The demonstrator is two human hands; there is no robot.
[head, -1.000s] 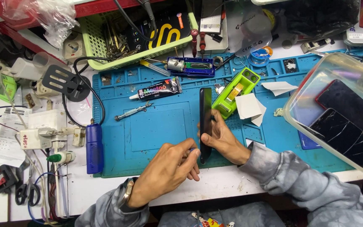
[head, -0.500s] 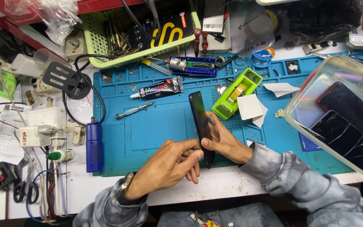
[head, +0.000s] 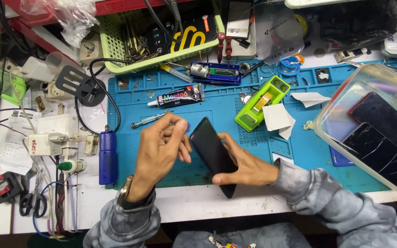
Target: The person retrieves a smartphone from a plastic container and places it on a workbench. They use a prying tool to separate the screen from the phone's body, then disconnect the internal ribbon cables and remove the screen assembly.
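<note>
Risk here is a slip: the right hand [head: 246, 167] grasps the phone [head: 213, 154] tilted over the mat [head: 299, 151] near the worktop [head: 198, 206] edge, while the left hand [head: 161, 147], fingers curled, picks at its top corner and could pry too hard.

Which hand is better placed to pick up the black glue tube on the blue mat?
Left. The left hand is free beside the black phone and lies just below the black glue tube; the right hand grips the phone.
</note>
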